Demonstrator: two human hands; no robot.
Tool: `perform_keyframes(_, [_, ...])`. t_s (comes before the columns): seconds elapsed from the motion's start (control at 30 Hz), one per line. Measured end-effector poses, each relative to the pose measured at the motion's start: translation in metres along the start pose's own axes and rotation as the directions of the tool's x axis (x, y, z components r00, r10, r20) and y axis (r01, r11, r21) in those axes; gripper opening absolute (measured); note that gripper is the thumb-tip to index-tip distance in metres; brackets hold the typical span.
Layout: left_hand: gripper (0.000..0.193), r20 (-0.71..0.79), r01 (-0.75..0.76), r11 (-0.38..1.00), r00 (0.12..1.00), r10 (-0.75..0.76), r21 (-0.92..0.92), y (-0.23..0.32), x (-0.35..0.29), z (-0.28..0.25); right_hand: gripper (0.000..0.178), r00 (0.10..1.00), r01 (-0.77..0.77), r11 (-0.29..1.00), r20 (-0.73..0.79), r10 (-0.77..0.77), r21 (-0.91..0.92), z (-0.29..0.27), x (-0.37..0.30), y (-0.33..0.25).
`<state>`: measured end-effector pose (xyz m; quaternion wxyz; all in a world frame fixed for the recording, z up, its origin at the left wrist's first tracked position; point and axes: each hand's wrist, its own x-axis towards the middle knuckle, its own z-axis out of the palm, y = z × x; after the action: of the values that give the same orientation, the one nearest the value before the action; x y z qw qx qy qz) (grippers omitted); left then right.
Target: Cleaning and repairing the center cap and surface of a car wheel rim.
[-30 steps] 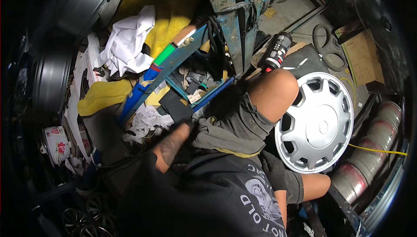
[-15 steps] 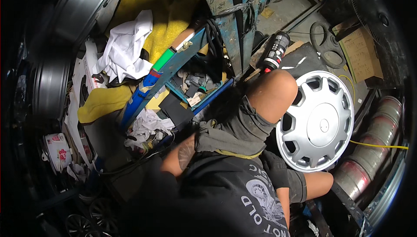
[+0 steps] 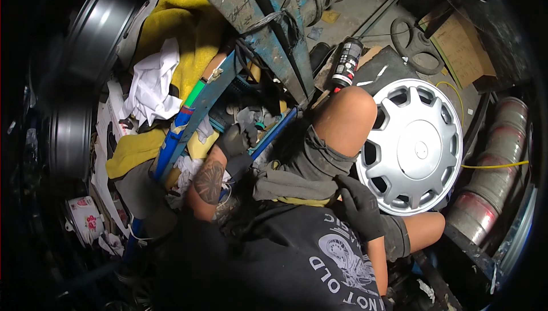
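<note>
My left hand (image 3: 235,141), in a dark glove, reaches into a blue-edged tray (image 3: 274,129) of small grey and black pieces. Its fingers look apart over the pieces, with nothing I can make out held in them. My right hand (image 3: 361,211), also gloved in black, hovers by my thigh with its fingers loosely stretched and holding nothing. Beside it, a grey cloth with a yellow edge (image 3: 294,190) lies across my lap. A silver wheel cover (image 3: 421,150) with a ring of openings rests face up to the right of my knees.
Beyond my knee lies a black spray can (image 3: 346,63). Blue metal posts (image 3: 279,25) stand behind the tray. White cloth (image 3: 153,83) and a yellow towel (image 3: 188,20) hang at left. Worn metal cylinders (image 3: 494,168) line the right, near a cardboard box (image 3: 465,51).
My left hand has come forward into the tray. My right hand has risen away from the wheel cover's edge toward the lap cloth, and the whole view has shifted slightly.
</note>
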<state>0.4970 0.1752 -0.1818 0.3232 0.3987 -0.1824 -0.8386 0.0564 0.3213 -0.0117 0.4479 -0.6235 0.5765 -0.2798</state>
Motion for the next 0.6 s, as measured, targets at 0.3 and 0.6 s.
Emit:
perform_keyframes(0.3, [0.029, 0.192, 0.079, 0.720, 0.979, 0.076, -0.690, -0.033, -0.028, 0.062, 0.031, 0.986, -0.164, 0.974, 0.025, 0.163, 0.154, -0.003, -0.013, 0.010])
perform_keyframes(0.6, [0.025, 0.395, 0.420, 0.907, 0.830, -0.395, 0.024, -0.010, -0.053, 0.244, 0.037, 0.990, 0.117, 0.950, 0.037, -0.134, 0.289, 0.002, 0.057, -0.041])
